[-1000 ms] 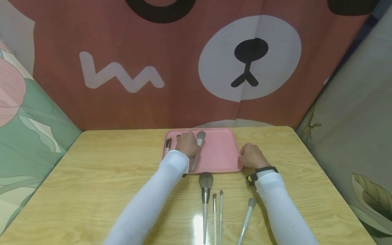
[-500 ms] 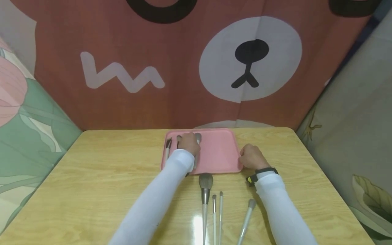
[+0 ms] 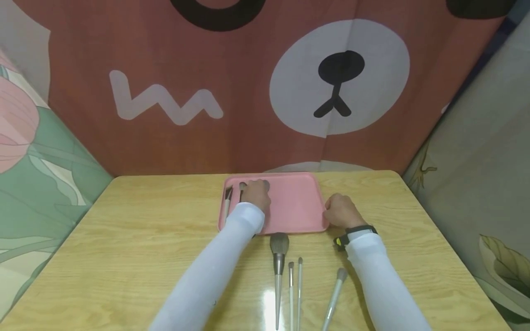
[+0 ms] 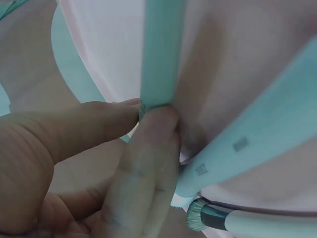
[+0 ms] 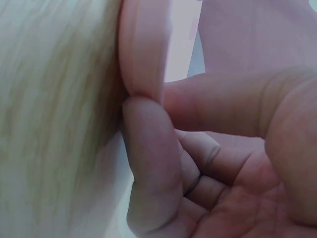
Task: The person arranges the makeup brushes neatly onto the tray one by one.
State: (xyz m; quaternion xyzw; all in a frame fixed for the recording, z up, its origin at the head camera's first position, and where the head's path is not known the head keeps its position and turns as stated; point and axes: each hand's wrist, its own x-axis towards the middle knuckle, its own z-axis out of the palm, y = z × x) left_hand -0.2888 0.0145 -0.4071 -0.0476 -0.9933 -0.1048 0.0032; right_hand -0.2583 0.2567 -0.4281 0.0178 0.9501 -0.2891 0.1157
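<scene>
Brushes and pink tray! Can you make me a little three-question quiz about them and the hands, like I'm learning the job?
1. How many brushes lie on the table in front of the pink tray?
2. True or false: the right hand pinches the edge of the pink tray.
3. What does the left hand pinch? A) the table, B) a brush, C) nothing.

Key: 1. Four. 2. True. 3. B.

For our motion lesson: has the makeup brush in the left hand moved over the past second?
Yes: the makeup brush has shifted slightly left at its head, judged against the pink tray.
</scene>
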